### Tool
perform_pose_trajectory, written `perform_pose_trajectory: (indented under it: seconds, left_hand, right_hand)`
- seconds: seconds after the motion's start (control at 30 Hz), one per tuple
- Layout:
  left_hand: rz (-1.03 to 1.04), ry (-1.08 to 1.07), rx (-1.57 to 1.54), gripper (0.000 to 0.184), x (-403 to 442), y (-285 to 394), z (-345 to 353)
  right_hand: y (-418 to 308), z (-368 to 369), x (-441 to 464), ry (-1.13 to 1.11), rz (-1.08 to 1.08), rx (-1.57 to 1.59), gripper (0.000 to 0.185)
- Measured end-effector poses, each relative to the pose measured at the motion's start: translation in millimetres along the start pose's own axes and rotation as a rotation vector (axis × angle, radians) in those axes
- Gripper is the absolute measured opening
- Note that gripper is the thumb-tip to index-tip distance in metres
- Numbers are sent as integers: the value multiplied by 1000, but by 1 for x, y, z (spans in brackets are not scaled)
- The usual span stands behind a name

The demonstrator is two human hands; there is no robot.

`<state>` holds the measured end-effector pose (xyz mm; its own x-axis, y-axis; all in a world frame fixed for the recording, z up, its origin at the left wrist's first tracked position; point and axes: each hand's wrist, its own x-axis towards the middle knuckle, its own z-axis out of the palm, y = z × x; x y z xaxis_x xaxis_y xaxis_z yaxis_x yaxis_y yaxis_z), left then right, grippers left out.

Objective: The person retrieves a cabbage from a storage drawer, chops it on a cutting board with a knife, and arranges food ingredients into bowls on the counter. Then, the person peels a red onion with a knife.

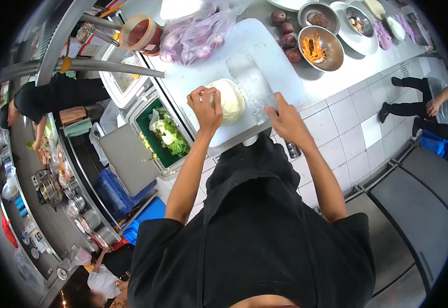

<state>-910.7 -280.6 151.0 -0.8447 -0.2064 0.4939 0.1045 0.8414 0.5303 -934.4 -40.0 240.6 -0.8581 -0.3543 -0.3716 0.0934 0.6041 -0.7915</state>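
Currently, a pale cabbage [228,105] sits on the white cutting board [255,36], in the half closer to the person. Left hand [204,107]: laid against the left side of the cabbage, fingers bent and slightly parted, holding it from that side. Right hand [287,122]: wrapped around the handle of a cleaver [247,82], fingers folded under, forefinger lying forward along the grip. The broad wet-looking blade runs from that hand toward the far edge of the board, just beside the cabbage on its right; whether steel and cabbage touch is hard to judge from this angle.

Surroundings noted. A clear plastic bag [196,38] of purple onions rests by the board's far left corner, with an orange-rimmed tub [141,32] of red contents beside it, at the left edge of the worktop [357,69]. Dark red bulbs [287,42] line the board's right edge. Next to them, farther right, stands a metal bowl [332,56] with orange shreds. Below the worktop's left edge, a green-lined bin [175,163] holds leafy pieces. One co-worker [54,100] in dark clothing bends over at left; another [419,92] stands on the tiled floor at right.
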Motion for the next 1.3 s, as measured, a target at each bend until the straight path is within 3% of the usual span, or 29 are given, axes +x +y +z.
perform_pose_trajectory:
  seconds: [0.53,0.77,0.87,1.03,1.27,1.3]
  left_hand:
    - [18,-59,-142,9,-1,-16,4]
    - [46,-68,-173,10,2,-20,4]
    - [52,-85,-178,9,1,-18,0]
    - [55,-96,-191,9,4,-19,1]
    - [56,-84,-205,10,6,-19,2]
    - [43,-83,-214,10,2,-17,1]
  right_hand:
    - [-33,15,-23,-20,14,-23,24]
    - [-31,15,-14,-90,115,-70,25]
    - [-33,14,-8,-176,139,-134,37]
    - [-28,26,0,-174,70,-159,45]
    - [-30,59,13,-137,45,-175,45]
    - [-24,72,18,-64,-46,-173,39]
